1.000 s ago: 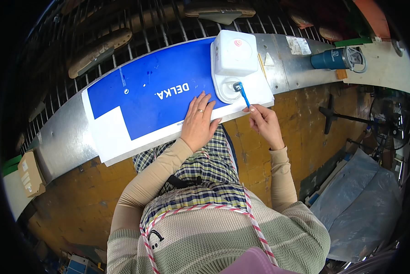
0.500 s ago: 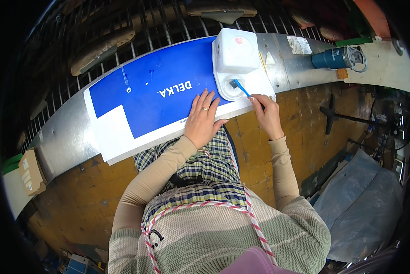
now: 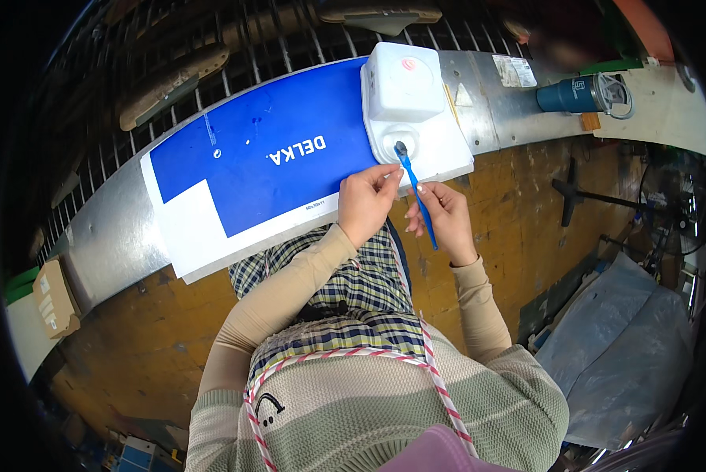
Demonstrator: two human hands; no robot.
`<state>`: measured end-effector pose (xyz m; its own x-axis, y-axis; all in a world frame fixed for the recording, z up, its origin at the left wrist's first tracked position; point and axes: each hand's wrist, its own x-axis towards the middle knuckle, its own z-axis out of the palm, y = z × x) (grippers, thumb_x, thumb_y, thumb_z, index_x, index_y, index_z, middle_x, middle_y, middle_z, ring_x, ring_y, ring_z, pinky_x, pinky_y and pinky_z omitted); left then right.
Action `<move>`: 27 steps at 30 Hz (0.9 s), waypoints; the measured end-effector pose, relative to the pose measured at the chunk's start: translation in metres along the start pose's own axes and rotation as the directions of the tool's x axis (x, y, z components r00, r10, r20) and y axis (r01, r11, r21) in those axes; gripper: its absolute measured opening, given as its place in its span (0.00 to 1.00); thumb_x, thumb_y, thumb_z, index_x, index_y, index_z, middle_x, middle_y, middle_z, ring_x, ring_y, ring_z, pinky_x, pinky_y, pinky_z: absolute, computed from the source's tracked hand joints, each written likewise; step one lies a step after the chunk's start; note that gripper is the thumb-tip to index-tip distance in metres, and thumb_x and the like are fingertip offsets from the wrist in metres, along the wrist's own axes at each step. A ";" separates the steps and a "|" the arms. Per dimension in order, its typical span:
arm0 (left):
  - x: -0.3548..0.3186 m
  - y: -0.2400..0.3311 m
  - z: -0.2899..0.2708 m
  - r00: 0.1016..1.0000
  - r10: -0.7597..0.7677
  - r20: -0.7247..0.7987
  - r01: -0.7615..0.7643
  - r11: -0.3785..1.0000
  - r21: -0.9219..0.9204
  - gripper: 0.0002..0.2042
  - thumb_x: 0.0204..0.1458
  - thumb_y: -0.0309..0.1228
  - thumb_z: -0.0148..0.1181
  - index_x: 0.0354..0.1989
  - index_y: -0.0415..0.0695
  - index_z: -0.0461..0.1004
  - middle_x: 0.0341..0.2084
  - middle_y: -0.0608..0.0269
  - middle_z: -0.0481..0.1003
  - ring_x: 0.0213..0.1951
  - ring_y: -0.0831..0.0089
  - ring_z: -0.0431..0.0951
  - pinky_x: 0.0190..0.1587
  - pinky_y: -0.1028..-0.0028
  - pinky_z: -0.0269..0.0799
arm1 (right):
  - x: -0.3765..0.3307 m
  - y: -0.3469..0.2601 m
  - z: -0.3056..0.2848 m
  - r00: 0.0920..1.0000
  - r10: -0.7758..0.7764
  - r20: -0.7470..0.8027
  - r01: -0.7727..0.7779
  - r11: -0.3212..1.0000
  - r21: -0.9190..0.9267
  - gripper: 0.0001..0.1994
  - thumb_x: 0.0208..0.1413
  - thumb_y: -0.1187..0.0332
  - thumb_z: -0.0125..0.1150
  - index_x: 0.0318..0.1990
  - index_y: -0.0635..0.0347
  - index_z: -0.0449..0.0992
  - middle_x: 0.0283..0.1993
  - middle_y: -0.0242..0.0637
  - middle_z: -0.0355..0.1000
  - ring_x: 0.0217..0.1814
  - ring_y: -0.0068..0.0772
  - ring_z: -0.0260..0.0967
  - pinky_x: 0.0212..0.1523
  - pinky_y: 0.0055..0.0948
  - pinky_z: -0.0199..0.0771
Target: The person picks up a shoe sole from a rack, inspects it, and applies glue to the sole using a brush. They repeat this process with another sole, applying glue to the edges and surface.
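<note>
My right hand (image 3: 447,219) grips a slim blue toothbrush (image 3: 413,189) with a dark head, held at a slant over the front edge of the sheet. The brush head is in front of the round recess of a white plastic tray (image 3: 374,130). Close beside the brush's neck, the thumb and forefinger of my left hand (image 3: 366,203) are pinched together; whatever is between them is too small to make out. On the tray's far part sits a boxy white container (image 3: 405,82). Under both hands' reach lies a blue and white printed sheet (image 3: 290,141).
The sheet rests on a curved metal bench (image 3: 109,236). A thin yellow stick (image 3: 452,104) and a paper label (image 3: 514,71) lie right of the container. Farther right is a teal tumbler (image 3: 569,95). Metal bars (image 3: 282,47) run behind the bench; a cardboard piece (image 3: 56,299) is at left.
My left hand has lifted off the sheet and closed its fingertips by the brush. My right hand has drawn the toothbrush back toward me, its head out of the recess's middle.
</note>
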<state>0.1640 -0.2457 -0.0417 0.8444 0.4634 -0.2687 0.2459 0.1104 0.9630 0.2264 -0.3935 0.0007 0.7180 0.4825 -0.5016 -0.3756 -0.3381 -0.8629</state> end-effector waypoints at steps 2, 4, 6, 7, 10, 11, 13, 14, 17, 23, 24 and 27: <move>0.004 -0.002 0.003 0.998 -0.055 -0.012 0.054 0.996 -0.069 0.12 0.58 0.30 0.62 0.42 0.32 0.80 0.23 0.64 0.79 0.24 0.84 0.73 0.27 0.80 0.68 | -0.001 -0.001 0.005 0.999 -0.031 -0.009 0.031 0.999 -0.028 0.14 0.69 0.66 0.49 0.42 0.71 0.75 0.26 0.38 0.75 0.20 0.23 0.73 0.20 0.20 0.71; 0.006 -0.003 0.002 0.996 -0.084 0.027 0.086 0.991 -0.099 0.13 0.59 0.32 0.61 0.43 0.32 0.80 0.22 0.66 0.78 0.24 0.84 0.73 0.26 0.81 0.68 | -0.001 0.000 0.009 0.999 -0.047 -0.027 0.046 0.999 -0.021 0.14 0.69 0.66 0.49 0.41 0.71 0.75 0.25 0.39 0.75 0.20 0.24 0.73 0.19 0.21 0.71; 0.005 -0.002 0.000 0.982 -0.135 0.131 0.153 0.978 -0.140 0.14 0.61 0.34 0.60 0.43 0.33 0.80 0.21 0.67 0.76 0.23 0.84 0.72 0.26 0.81 0.67 | 0.000 0.000 0.013 0.997 -0.060 -0.039 0.059 0.998 -0.021 0.14 0.68 0.66 0.49 0.42 0.71 0.75 0.25 0.39 0.76 0.20 0.24 0.73 0.19 0.21 0.71; 0.004 -0.002 -0.001 0.963 -0.163 0.215 0.200 0.965 -0.167 0.14 0.61 0.35 0.59 0.43 0.34 0.80 0.20 0.68 0.75 0.23 0.84 0.72 0.25 0.81 0.66 | 0.001 0.001 0.014 0.997 -0.063 -0.042 0.062 0.998 -0.026 0.14 0.68 0.67 0.49 0.43 0.72 0.75 0.25 0.39 0.76 0.20 0.24 0.73 0.20 0.21 0.72; 0.000 0.001 -0.002 0.899 -0.294 0.324 0.373 0.901 -0.220 0.15 0.63 0.38 0.55 0.43 0.36 0.80 0.20 0.70 0.73 0.23 0.84 0.71 0.24 0.80 0.66 | 0.002 -0.001 0.014 0.989 -0.149 -0.015 0.145 0.979 -0.142 0.13 0.67 0.67 0.51 0.42 0.71 0.77 0.25 0.40 0.77 0.19 0.24 0.72 0.21 0.23 0.71; -0.001 0.002 -0.003 0.878 -0.354 0.323 0.435 0.871 -0.226 0.16 0.64 0.39 0.54 0.42 0.37 0.80 0.21 0.71 0.73 0.23 0.84 0.71 0.24 0.80 0.66 | 0.004 -0.002 0.013 0.979 -0.200 0.026 0.202 0.962 -0.186 0.13 0.66 0.67 0.52 0.41 0.71 0.78 0.24 0.41 0.77 0.19 0.25 0.72 0.21 0.25 0.71; -0.001 0.003 -0.001 0.862 -0.394 0.319 0.487 0.820 -0.303 0.16 0.65 0.40 0.51 0.42 0.39 0.77 0.24 0.69 0.74 0.22 0.83 0.71 0.23 0.80 0.67 | 0.014 -0.011 -0.005 0.935 -0.352 0.046 0.339 0.849 -0.406 0.12 0.63 0.67 0.55 0.38 0.69 0.80 0.22 0.42 0.75 0.19 0.26 0.71 0.22 0.28 0.69; -0.001 0.004 -0.001 0.861 -0.398 0.318 0.492 0.811 -0.317 0.16 0.65 0.41 0.51 0.42 0.39 0.77 0.26 0.67 0.75 0.21 0.82 0.71 0.23 0.80 0.67 | 0.022 -0.015 -0.017 0.917 -0.393 0.064 0.368 0.774 -0.516 0.11 0.62 0.67 0.56 0.37 0.67 0.81 0.22 0.43 0.74 0.19 0.27 0.71 0.22 0.29 0.69; 0.000 0.006 -0.003 0.851 -0.400 0.340 0.503 0.807 -0.309 0.16 0.66 0.42 0.51 0.43 0.40 0.76 0.26 0.64 0.75 0.20 0.81 0.71 0.21 0.81 0.66 | 0.066 -0.029 -0.058 0.730 -0.602 -0.322 0.193 0.634 -0.749 0.10 0.58 0.66 0.59 0.30 0.64 0.80 0.22 0.48 0.74 0.22 0.44 0.73 0.27 0.38 0.70; -0.002 0.014 -0.008 0.862 -0.364 0.353 0.470 0.834 -0.288 0.17 0.66 0.43 0.50 0.44 0.39 0.75 0.19 0.65 0.73 0.17 0.83 0.70 0.16 0.82 0.59 | 0.150 -0.024 -0.100 0.832 -0.454 -0.318 -0.001 0.573 -0.820 0.13 0.50 0.62 0.70 0.29 0.65 0.81 0.24 0.41 0.77 0.27 0.39 0.75 0.33 0.34 0.73; -0.004 0.016 -0.009 0.864 -0.354 0.357 0.463 0.837 -0.291 0.17 0.66 0.42 0.50 0.44 0.39 0.75 0.18 0.66 0.73 0.17 0.83 0.69 0.16 0.82 0.58 | 0.156 -0.022 -0.102 0.867 -0.386 -0.317 -0.045 0.571 -0.819 0.13 0.49 0.62 0.71 0.29 0.67 0.81 0.24 0.41 0.77 0.27 0.34 0.75 0.32 0.31 0.73; -0.008 0.018 -0.012 0.870 -0.343 0.354 0.453 0.838 -0.304 0.17 0.66 0.42 0.50 0.45 0.39 0.75 0.17 0.67 0.72 0.16 0.84 0.68 0.14 0.82 0.56 | 0.167 -0.021 -0.107 0.917 -0.250 -0.313 -0.067 0.674 -0.736 0.13 0.48 0.63 0.72 0.28 0.68 0.81 0.24 0.42 0.77 0.28 0.32 0.75 0.32 0.31 0.73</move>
<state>0.1565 -0.2369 -0.0218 0.8189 0.0545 -0.5713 0.4444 0.5696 0.6914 0.4170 -0.3923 -0.0578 0.9350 0.2741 -0.2251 0.1296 -0.8547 -0.5027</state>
